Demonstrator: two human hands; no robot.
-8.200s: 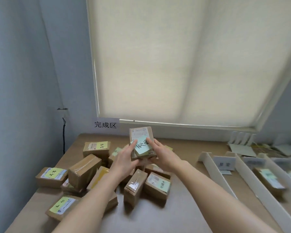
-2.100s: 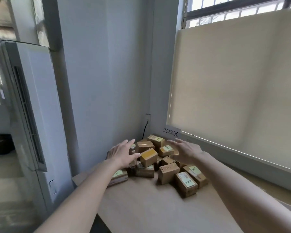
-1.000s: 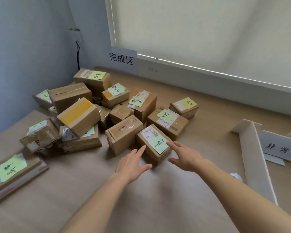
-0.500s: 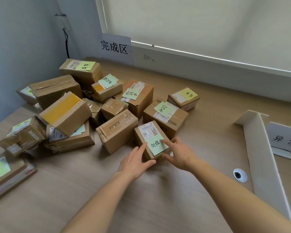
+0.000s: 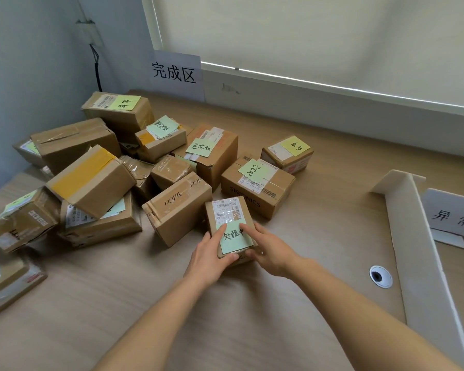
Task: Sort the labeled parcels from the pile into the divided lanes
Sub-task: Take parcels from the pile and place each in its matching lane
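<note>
Left hand [image 5: 209, 255] and right hand [image 5: 269, 250] curl their fingers around the green-noted parcel [image 5: 229, 225], probably to lift it off the worktop [image 5: 319, 231] for its lane.

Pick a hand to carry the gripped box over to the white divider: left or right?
Right, probably. Both hands grip the small box, left hand on its left edge, right hand on its right. The white divider lies on the right hand's side, so no cross-body reach.

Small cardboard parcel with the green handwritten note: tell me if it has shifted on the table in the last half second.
Cannot tell. The small cardboard parcel lies just in front of the larger SIBIONICS box as before; only the hands have closed on it, left hand, right hand.
</note>
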